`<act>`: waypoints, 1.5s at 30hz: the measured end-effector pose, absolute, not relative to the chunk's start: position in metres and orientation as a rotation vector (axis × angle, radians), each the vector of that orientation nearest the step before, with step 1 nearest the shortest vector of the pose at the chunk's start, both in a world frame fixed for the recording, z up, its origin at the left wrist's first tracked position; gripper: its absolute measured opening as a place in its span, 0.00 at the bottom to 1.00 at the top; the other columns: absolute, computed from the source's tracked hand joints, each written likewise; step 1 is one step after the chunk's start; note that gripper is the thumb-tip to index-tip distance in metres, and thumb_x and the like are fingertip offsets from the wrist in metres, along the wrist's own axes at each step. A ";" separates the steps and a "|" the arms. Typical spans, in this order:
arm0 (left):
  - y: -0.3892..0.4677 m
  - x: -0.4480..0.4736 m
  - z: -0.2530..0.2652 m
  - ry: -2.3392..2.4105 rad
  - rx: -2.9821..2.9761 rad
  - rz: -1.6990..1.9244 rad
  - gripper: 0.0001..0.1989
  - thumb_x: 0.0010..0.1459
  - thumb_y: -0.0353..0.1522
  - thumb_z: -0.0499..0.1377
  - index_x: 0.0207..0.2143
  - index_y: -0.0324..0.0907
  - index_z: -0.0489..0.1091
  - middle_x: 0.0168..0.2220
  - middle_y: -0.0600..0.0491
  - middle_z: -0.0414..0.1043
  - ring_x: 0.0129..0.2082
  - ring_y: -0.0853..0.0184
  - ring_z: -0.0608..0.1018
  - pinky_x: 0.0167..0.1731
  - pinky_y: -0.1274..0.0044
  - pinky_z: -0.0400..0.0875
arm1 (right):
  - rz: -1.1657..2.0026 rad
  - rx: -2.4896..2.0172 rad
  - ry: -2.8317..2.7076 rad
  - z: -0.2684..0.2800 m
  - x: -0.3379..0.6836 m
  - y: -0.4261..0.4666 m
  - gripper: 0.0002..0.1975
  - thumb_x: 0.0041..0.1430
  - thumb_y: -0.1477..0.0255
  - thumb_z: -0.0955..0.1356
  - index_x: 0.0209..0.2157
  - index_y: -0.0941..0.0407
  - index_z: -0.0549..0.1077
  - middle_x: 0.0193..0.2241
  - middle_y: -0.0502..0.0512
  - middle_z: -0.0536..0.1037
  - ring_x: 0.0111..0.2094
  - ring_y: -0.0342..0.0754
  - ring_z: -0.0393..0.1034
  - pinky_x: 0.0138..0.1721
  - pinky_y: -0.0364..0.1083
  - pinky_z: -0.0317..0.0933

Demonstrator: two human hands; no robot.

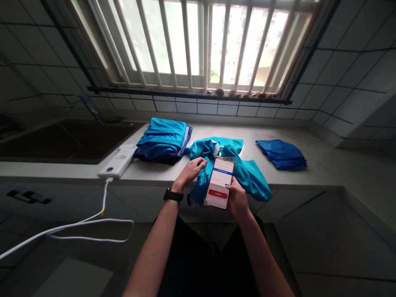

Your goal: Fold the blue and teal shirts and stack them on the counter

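Over at the far left the dark sink (62, 142) sits sunk into the counter (324, 165), and just right of it a white power bank (117, 161) lies near the front edge, its white cable (93, 218) drooping off toward the floor. Next comes a folded pile of teal garments (162, 140). My left hand (192, 170), a black watch (173, 195) on its wrist, rests on the loose teal garment (247, 173) in the middle of the counter, fingers curled and pinching a fold of the cloth. That garment spills over the near edge, so I judge a careless tug could drag it to the floor. My right hand (236, 198) holds a smartphone (220, 182) upright just in front of the cloth, fingers wrapped around its lower right side, thumb on the lit screen. One-handed like this, over open floor, the phone could slip if my grip loosens. Farther right lies a folded blue garment (282, 154), well apart from the rest.
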State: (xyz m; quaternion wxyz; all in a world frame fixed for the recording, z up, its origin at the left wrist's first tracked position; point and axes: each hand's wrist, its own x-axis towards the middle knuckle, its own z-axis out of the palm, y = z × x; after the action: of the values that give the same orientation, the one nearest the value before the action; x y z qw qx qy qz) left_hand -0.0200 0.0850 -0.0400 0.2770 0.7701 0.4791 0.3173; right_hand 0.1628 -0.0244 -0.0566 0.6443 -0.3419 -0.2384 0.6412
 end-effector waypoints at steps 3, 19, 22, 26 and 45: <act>0.085 -0.020 -0.040 1.285 2.063 0.859 0.20 0.65 0.49 0.49 0.36 0.44 0.71 0.38 0.50 0.79 0.39 0.60 0.79 0.42 0.72 0.72 | 1.473 -0.745 -0.546 -0.056 0.163 -0.025 0.23 0.39 0.74 0.69 0.42 0.53 0.76 0.41 0.53 0.85 0.46 0.60 0.79 0.50 0.59 0.73; 0.084 -0.020 -0.038 1.307 2.060 0.830 0.21 0.66 0.49 0.49 0.37 0.44 0.71 0.39 0.49 0.79 0.40 0.60 0.79 0.43 0.72 0.72 | 1.497 -0.709 -0.525 -0.045 0.164 -0.029 0.25 0.45 0.72 0.68 0.48 0.53 0.76 0.42 0.54 0.85 0.46 0.58 0.79 0.51 0.57 0.72; 0.084 -0.020 -0.038 1.311 2.064 0.827 0.21 0.66 0.49 0.49 0.37 0.44 0.71 0.39 0.50 0.79 0.40 0.60 0.79 0.43 0.73 0.72 | 1.499 -0.713 -0.515 -0.045 0.164 -0.029 0.25 0.45 0.72 0.68 0.48 0.53 0.76 0.42 0.54 0.85 0.45 0.58 0.79 0.50 0.57 0.72; 0.084 -0.020 -0.039 1.299 2.070 0.843 0.21 0.66 0.49 0.49 0.36 0.44 0.71 0.37 0.50 0.78 0.38 0.61 0.79 0.41 0.73 0.72 | 1.506 -0.718 -0.499 -0.044 0.164 -0.029 0.24 0.44 0.73 0.68 0.47 0.53 0.76 0.42 0.54 0.85 0.45 0.57 0.79 0.49 0.56 0.72; 0.084 -0.020 -0.038 1.313 2.048 0.825 0.20 0.66 0.49 0.49 0.36 0.44 0.70 0.38 0.49 0.79 0.40 0.60 0.78 0.43 0.72 0.72 | 1.506 -0.721 -0.520 -0.043 0.164 -0.029 0.17 0.44 0.72 0.68 0.39 0.53 0.76 0.41 0.54 0.85 0.43 0.57 0.78 0.46 0.54 0.72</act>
State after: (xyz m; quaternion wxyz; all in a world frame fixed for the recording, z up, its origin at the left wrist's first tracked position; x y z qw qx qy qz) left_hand -0.0197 0.0835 -0.0377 0.2823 0.7649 0.4902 0.3082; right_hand 0.1645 -0.0287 -0.0432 0.6415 -0.3161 -0.2281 0.6607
